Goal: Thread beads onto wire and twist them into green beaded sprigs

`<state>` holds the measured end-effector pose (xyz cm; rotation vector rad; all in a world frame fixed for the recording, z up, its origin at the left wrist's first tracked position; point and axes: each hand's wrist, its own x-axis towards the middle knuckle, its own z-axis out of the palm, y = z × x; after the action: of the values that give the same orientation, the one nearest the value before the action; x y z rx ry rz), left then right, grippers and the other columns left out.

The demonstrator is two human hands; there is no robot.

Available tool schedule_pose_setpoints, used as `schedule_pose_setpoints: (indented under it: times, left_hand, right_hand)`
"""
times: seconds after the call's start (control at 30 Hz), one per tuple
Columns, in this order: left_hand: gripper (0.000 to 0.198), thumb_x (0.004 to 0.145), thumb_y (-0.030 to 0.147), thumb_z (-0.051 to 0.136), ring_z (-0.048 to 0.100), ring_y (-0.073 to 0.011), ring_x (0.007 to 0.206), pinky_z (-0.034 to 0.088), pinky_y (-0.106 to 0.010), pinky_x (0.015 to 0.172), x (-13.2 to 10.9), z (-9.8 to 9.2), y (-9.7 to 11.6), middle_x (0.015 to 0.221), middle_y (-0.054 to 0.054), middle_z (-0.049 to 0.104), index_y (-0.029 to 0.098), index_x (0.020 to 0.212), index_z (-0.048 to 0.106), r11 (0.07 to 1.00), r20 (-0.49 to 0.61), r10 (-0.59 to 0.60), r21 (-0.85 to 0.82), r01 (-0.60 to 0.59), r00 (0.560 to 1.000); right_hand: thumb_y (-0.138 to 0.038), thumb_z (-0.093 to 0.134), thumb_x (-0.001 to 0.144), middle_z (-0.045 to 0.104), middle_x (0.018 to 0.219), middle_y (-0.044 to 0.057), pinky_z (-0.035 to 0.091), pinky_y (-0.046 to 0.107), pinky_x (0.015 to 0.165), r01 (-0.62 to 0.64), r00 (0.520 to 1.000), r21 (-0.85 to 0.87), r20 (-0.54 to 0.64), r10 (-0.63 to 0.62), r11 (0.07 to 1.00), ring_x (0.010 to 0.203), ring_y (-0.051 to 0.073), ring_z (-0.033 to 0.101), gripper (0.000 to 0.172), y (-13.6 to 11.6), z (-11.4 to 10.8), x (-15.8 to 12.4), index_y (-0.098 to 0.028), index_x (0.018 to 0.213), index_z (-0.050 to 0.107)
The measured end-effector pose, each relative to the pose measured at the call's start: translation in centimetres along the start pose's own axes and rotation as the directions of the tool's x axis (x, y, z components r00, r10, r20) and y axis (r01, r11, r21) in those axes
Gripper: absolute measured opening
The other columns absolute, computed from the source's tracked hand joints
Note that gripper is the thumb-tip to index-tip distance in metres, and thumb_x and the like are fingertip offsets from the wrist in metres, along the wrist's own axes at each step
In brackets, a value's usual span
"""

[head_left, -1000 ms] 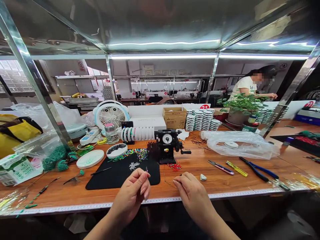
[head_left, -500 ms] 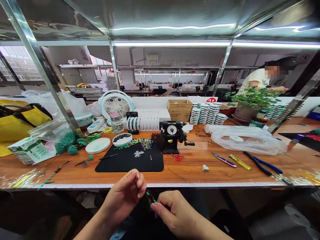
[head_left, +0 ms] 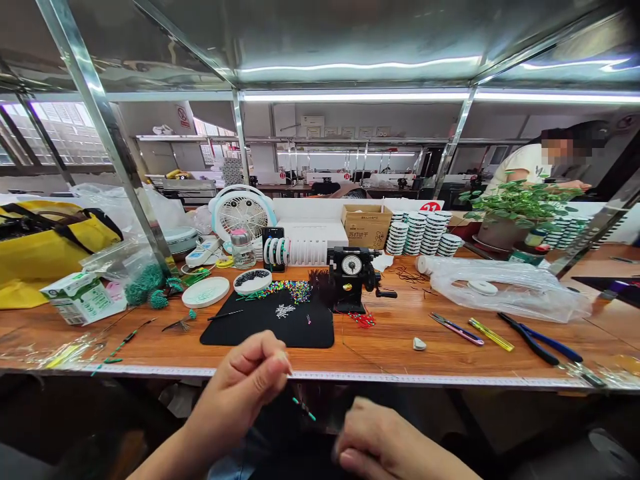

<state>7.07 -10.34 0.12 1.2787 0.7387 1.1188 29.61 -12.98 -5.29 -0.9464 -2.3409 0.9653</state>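
My left hand (head_left: pixel 253 377) is raised just in front of the table edge, thumb and fingertips pressed together; whatever is in the pinch is too fine to make out. Between my hands, over my lap, a small dark piece with bright green ends (head_left: pixel 304 409) hangs tilted, with no finger visibly on it. My right hand (head_left: pixel 377 437) is lower and to the right, apart from that piece. Its fingers are curled in and partly blurred, hiding anything inside. A black mat (head_left: pixel 270 330) beyond my left hand carries colourful beads (head_left: pixel 295 291) and small silvery bits (head_left: pixel 285 311).
A black hand-cranked device (head_left: pixel 350 277) with a dial stands behind the mat. White dishes (head_left: pixel 205 292) are at left. Snips (head_left: pixel 457 329), a yellow tube (head_left: pixel 491 335) and pliers (head_left: pixel 540 338) lie right. Stacked spools (head_left: pixel 416 230) are behind; a person (head_left: pixel 523 160) is far right.
My right hand has let go of the green-ended piece and moved right and down. My left hand's fingers have turned and closed into a tighter pinch. The whole view has shifted slightly.
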Motion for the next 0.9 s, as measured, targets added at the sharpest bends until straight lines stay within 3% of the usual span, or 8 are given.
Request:
schedule_pose_setpoints:
  times: [0.07, 0.13, 0.2, 0.3, 0.47, 0.6, 0.73, 0.9]
  left_hand:
    - [0.023, 0.078, 0.037, 0.061, 0.037, -0.0112, 0.055, 0.029, -0.024, 0.052, -0.4, 1.8, -0.3, 0.059, 0.000, 0.047, 0.017, 0.065, 0.059, 0.985, 0.142, -0.077, 0.167, 0.053, 0.987]
    - [0.026, 0.077, 0.039, 0.062, 0.042, -0.0130, 0.057, 0.033, -0.024, 0.055, -0.6, 3.3, -0.8, 0.060, -0.002, 0.052, 0.017, 0.063, 0.060, 0.954, 0.190, -0.117, 0.295, 0.057, 0.975]
    - [0.029, 0.076, 0.040, 0.063, 0.042, -0.0134, 0.056, 0.033, -0.024, 0.055, -0.4, 4.0, -1.5, 0.058, -0.002, 0.052, 0.017, 0.060, 0.058, 0.952, 0.152, -0.115, 0.301, 0.065, 0.982]
    - [0.030, 0.075, 0.041, 0.064, 0.034, -0.0105, 0.050, 0.028, -0.022, 0.048, 0.2, 3.2, -2.7, 0.053, 0.002, 0.044, 0.017, 0.059, 0.056, 0.972, 0.043, -0.148, 0.190, 0.137, 0.988]
    - [0.025, 0.077, 0.037, 0.064, 0.025, -0.0077, 0.048, 0.025, -0.018, 0.044, 1.1, 0.6, -3.0, 0.052, 0.006, 0.032, 0.018, 0.063, 0.055, 0.985, -0.162, -0.115, -0.144, 0.092, 0.980]
    - [0.024, 0.076, 0.035, 0.065, 0.036, -0.0077, 0.049, 0.034, -0.017, 0.046, 1.6, -1.0, -2.2, 0.055, 0.004, 0.044, 0.018, 0.062, 0.056, 0.966, -0.124, -0.171, -0.218, 0.141, 0.977]
    - [0.024, 0.072, 0.039, 0.068, 0.058, -0.0184, 0.072, 0.046, -0.024, 0.053, 2.0, -2.8, -2.8, 0.079, -0.006, 0.063, 0.018, 0.064, 0.059, 0.967, -0.088, -0.248, 0.039, 0.253, 0.965]
    - [0.037, 0.074, 0.053, 0.058, 0.058, -0.0174, 0.049, 0.033, -0.020, 0.037, 1.7, -2.7, -5.2, 0.058, -0.004, 0.062, 0.017, 0.065, 0.056, 0.818, -0.102, -0.339, 0.460, 0.347, 0.935]
  right_hand:
    - [-0.039, 0.066, 0.074, 0.058, 0.098, 0.005, 0.040, 0.026, 0.078, -0.018, 0.998, 0.089, -0.058, 0.023, 0.996, 0.090, 0.019, 0.051, 0.034, -1.0, -0.1, 0.5, -0.022, 0.103, 0.060]
    - [-0.045, 0.065, 0.073, 0.058, 0.098, 0.005, 0.042, 0.025, 0.078, -0.002, 0.996, 0.298, -0.080, 0.027, 0.954, 0.088, 0.018, 0.053, 0.044, -1.5, 0.4, 1.4, -0.022, 0.110, 0.058]
    - [-0.053, 0.049, 0.083, 0.058, 0.077, 0.002, 0.043, 0.021, 0.065, -0.012, 0.997, 0.489, -0.058, 0.046, 0.872, 0.069, 0.013, 0.054, 0.041, -1.3, 1.4, 2.2, -0.017, 0.097, 0.063]
    - [-0.056, 0.038, 0.087, 0.048, 0.054, -0.002, 0.034, 0.017, 0.046, -0.100, 0.990, 0.547, -0.028, 0.137, 0.831, 0.047, 0.007, 0.043, 0.052, 0.2, 2.6, 2.5, -0.013, 0.073, 0.064]
    - [-0.036, 0.048, 0.087, 0.049, 0.052, -0.004, 0.031, 0.017, 0.044, -0.180, 0.977, 0.320, -0.051, 0.206, 0.930, 0.047, 0.007, 0.044, 0.032, 0.7, 1.4, 0.6, -0.016, 0.065, 0.061]
    - [-0.023, 0.044, 0.088, 0.057, 0.065, -0.001, 0.036, 0.020, 0.056, -0.173, 0.942, -0.010, -0.292, 0.162, 0.985, 0.060, 0.011, 0.050, 0.022, 1.2, -1.4, -0.2, -0.018, 0.072, 0.059]
    - [-0.019, 0.040, 0.090, 0.058, 0.077, 0.003, 0.038, 0.026, 0.066, -0.358, 0.825, -0.258, -0.537, 0.175, 0.897, 0.070, 0.015, 0.052, 0.016, 4.7, -4.5, 0.1, -0.016, 0.083, 0.054]
    - [-0.015, 0.051, 0.084, 0.057, 0.088, 0.010, 0.038, 0.037, 0.079, -0.497, 0.760, -0.431, -0.636, 0.137, 0.753, 0.087, 0.024, 0.049, 0.014, 6.9, -5.5, 0.6, -0.016, 0.072, 0.059]
